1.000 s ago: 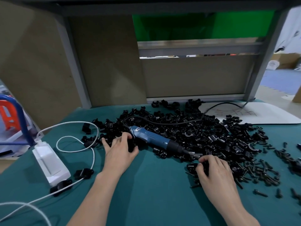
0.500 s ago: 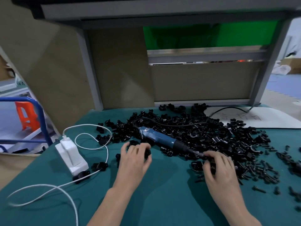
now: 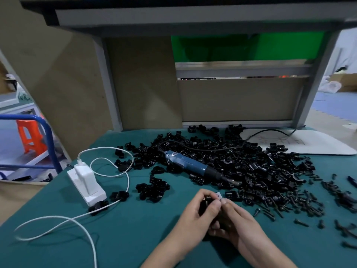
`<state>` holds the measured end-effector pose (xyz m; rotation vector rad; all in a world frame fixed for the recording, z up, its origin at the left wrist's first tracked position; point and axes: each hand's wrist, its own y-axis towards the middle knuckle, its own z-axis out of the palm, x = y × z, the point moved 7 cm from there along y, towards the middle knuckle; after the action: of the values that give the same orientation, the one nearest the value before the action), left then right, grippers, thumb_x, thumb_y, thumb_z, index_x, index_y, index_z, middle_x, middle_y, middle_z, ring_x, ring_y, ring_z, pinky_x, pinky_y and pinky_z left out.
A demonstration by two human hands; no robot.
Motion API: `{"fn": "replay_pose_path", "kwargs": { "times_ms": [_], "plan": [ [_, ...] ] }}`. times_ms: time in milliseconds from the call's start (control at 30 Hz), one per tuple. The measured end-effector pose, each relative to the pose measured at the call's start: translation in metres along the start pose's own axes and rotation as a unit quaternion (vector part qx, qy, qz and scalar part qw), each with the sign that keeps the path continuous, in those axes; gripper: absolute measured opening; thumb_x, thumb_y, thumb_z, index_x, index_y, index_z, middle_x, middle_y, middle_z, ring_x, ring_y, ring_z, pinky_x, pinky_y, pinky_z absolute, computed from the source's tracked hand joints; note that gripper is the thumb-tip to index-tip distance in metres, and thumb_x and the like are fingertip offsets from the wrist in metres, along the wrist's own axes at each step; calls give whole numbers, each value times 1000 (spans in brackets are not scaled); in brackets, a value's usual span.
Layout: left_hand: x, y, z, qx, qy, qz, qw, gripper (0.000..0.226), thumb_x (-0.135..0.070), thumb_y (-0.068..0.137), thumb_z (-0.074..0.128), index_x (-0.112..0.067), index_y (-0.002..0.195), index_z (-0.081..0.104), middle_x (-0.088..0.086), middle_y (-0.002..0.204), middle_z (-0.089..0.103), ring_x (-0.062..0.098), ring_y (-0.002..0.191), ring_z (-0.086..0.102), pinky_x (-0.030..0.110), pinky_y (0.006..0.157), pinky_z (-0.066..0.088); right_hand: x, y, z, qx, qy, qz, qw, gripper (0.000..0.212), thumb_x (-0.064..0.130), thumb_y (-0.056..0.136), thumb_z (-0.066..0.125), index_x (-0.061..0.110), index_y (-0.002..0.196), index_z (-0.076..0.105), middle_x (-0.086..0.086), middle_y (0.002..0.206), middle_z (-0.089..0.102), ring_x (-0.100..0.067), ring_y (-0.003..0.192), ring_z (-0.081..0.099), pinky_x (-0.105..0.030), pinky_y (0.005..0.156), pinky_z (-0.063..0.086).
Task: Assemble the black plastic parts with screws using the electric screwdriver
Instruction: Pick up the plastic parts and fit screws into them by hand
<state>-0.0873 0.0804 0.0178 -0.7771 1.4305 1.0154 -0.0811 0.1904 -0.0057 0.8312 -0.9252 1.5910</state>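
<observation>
Early days: left hand (image 3: 194, 212) and right hand (image 3: 238, 224) pinch a small black plastic part (image 3: 207, 202); blue electric screwdriver (image 3: 190, 165) lies untouched at twelve o'clock.

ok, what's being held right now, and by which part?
A small black plastic part, pinched between left hand and right hand by its sides; exact contact hidden. The electric screwdriver lies unheld.
</observation>
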Motion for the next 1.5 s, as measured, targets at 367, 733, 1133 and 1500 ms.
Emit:
{"fn": "replay_pose_path", "kwargs": {
  "times_ms": [367, 733, 1133, 1500],
  "plan": [
    [13, 2, 6, 96, -59, -76, 991, 36, -25, 97, 66, -39, 130, 61, 7, 96, 65, 13, 71, 59, 25, 69, 50, 5, 11, -28, -103, -83, -70, 989, 32, 20, 104, 54, 16, 85, 80, -15, 71, 72, -24, 56, 66, -34, 49, 55],
    [14, 3, -11, 8, -216, -130, 968, 45, 8, 94, 56, -9, 136, 55, 19, 109, 71, 17, 78, 66, 25, 72, 57, 15, 10, -45, -164, 127, -68, 976, 22, 7, 105, 50, -5, 97, 67, -21, 95, 76, -26, 80, 77, -26, 64, 63],
    [20, 13, -23, -76, -269, -110, 954, 34, -27, 88, 61, 0, 109, 63, 13, 97, 73, 17, 79, 70, 25, 70, 59, 9, 4, -28, -105, 140, -17, 984, 21, -13, 96, 52, 6, 103, 54, -30, 105, 74, -33, 82, 77, -33, 68, 65],
    [30, 13, -18, -82, -212, -111, 967, 38, -34, 93, 57, -8, 117, 70, 2, 95, 64, 12, 82, 57, 25, 71, 49, 4, 10, -21, -71, -3, -54, 996, 20, 4, 101, 56, 5, 118, 66, -15, 104, 79, -19, 84, 75, -30, 74, 55]
  ]
}}
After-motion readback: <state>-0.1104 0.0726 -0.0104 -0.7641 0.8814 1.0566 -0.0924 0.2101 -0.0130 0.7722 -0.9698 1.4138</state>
